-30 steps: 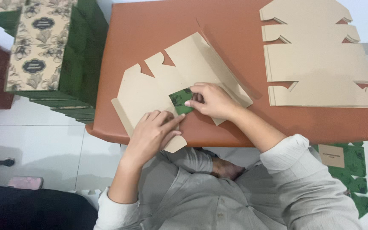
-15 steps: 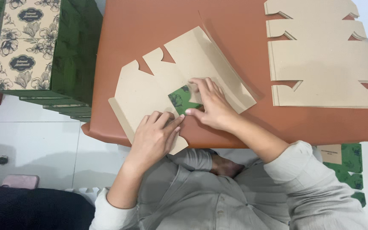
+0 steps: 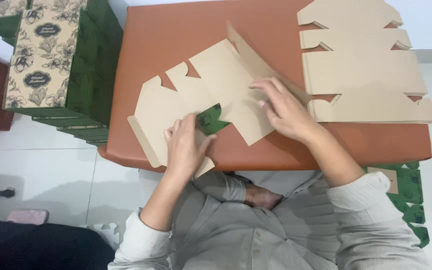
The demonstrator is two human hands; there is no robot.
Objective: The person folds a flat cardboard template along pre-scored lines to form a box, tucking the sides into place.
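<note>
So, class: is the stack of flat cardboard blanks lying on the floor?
No, the stack of flat cardboard blanks lies on the orange table.

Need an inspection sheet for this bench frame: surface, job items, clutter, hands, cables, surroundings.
Surface: orange-brown padded table top, bare at the top left.
Job's things: flat die-cut kraft cardboard box blank, brown side up, one green printed flap showing.
Clutter: stack of flat kraft blanks at the table's right end.
Hands: left hand pressed flat on the blank beside the green flap; right hand flat on the blank's right panel.
Cables: nothing seen.
Surroundings: stack of green floral-printed boxes left of the table; green printed blanks on the white tiled floor lower right.
</note>
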